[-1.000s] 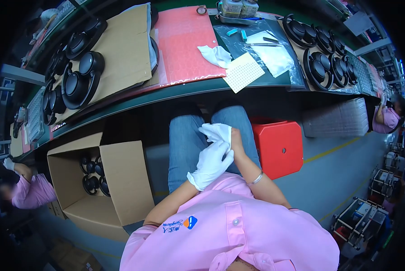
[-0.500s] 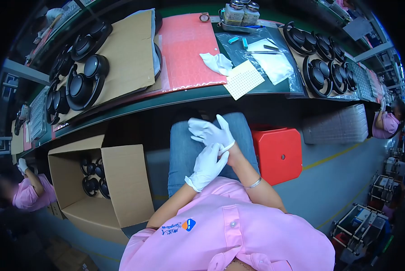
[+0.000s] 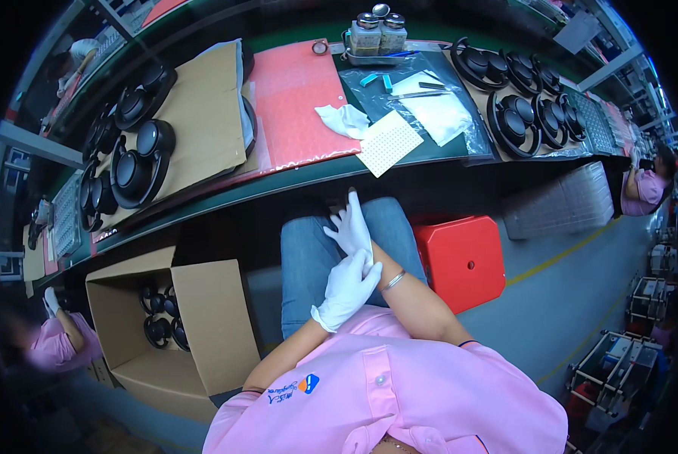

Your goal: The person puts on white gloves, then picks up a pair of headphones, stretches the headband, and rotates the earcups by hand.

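Observation:
My left hand (image 3: 346, 289), in a white glove, has its fingers closed on the wrist cuff of the white glove (image 3: 368, 259) worn on my right hand. My right hand (image 3: 351, 228) is held above my lap with its fingers apart and nothing in them. One raised fingertip of it looks darker than the glove; I cannot tell why. A silver bracelet (image 3: 392, 281) circles my right wrist. Both hands are in front of the bench edge, apart from everything on the bench.
Black headphones (image 3: 143, 163) lie on cardboard at the left, more headphones (image 3: 514, 125) at the right. Between them are a pink mat (image 3: 297, 113), a dotted sticker sheet (image 3: 390, 144) and jars (image 3: 378, 36). A carton (image 3: 214, 325) holds headphones; a red stool (image 3: 463, 265) stands right. Co-workers sit either side.
My right hand has turned, its fingers now pointing up toward the bench. My left hand still grips the cuff, slightly lower. The view has shifted a little.

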`<state>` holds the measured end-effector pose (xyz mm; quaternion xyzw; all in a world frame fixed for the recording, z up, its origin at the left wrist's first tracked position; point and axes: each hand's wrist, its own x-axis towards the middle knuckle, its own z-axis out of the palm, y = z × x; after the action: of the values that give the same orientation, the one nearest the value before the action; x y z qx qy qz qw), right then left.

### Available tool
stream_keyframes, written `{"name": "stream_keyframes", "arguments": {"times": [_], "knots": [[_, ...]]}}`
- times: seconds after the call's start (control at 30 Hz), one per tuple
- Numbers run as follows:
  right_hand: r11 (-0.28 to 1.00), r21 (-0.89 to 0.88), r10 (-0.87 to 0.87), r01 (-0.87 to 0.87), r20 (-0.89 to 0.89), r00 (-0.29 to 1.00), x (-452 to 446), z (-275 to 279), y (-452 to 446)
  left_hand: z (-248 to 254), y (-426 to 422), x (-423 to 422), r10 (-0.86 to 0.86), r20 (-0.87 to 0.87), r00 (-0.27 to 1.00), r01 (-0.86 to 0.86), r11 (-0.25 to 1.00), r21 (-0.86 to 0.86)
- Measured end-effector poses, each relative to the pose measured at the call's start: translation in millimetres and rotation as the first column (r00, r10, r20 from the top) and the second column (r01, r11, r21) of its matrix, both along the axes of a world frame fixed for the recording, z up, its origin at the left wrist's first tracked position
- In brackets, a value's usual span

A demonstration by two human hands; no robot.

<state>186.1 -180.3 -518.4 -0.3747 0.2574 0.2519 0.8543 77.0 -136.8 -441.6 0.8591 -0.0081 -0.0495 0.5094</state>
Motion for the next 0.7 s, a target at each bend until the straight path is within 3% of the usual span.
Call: {"name": "stream_keyframes", "arguments": {"times": [0.13,0.2,0.27,0.3,0.33,0.37,0.5,0.6,0.63,0.67,0.7], "knots": [[1.0,-0.011,0.001,-0.002,-0.06,0.998,3.0,-3.9,-1.7,9.4,-0.4,-5.7,-0.046,0.01,0.999,0.046,0.999,0.03],[0.996,0.093,0.004,-0.007,0.029,1.0,9.7,-48.0,-15.2,11.6,-1.2,-6.8,-0.064,-0.004,0.998,0.064,0.998,0.026],[0.99,0.141,-0.038,0.027,0.078,0.996,7.0,-51.5,-23.7,5.7,-1.3,-15.3,-0.095,-0.055,0.994,0.095,0.995,0.006],[0.985,-0.167,0.095,-0.05,0.271,0.958,4.3,-36.9,-16.9,2.3,-0.5,-16.9,-0.098,-0.106,0.99,0.097,0.995,-0.01],[0.878,-0.474,0.276,-0.061,0.398,0.875,6.1,-21.9,-12.9,-0.2,-1.1,-14.5,-0.097,-0.151,0.984,0.094,0.995,-0.023],[0.88,-0.474,0.251,-0.032,0.407,0.878,7.1,-11.4,-12.7,2.1,-1.7,-12.6,-0.124,-0.141,0.982,0.123,0.992,-0.021],[0.932,-0.301,0.294,-0.2,0.31,0.904,-3.6,14.7,-6.4,21.6,-2.1,-17.8,-0.153,-0.099,0.983,0.151,0.988,-0.022],[0.933,-0.184,0.352,-0.31,0.276,0.894,-10.1,39.3,-1.4,30.5,3.1,-22.6,-0.252,0.058,0.966,0.236,0.95,0.203],[0.938,0.002,0.334,-0.347,0.265,0.905,-16.4,49.2,-13.4,31.6,9.1,-26.4,-0.239,0.055,0.969,0.223,0.952,0.212],[0.906,0.175,0.338,-0.386,0.253,0.907,-16.1,61.0,-25.6,30.8,11.1,-27.8,-0.224,0.017,0.974,0.222,0.973,0.068],[0.892,0.178,0.368,-0.416,0.25,0.895,-19.8,76.8,-30.7,30.1,13.1,-34.3,-0.211,-0.031,0.977,0.208,0.975,-0.08]]}}
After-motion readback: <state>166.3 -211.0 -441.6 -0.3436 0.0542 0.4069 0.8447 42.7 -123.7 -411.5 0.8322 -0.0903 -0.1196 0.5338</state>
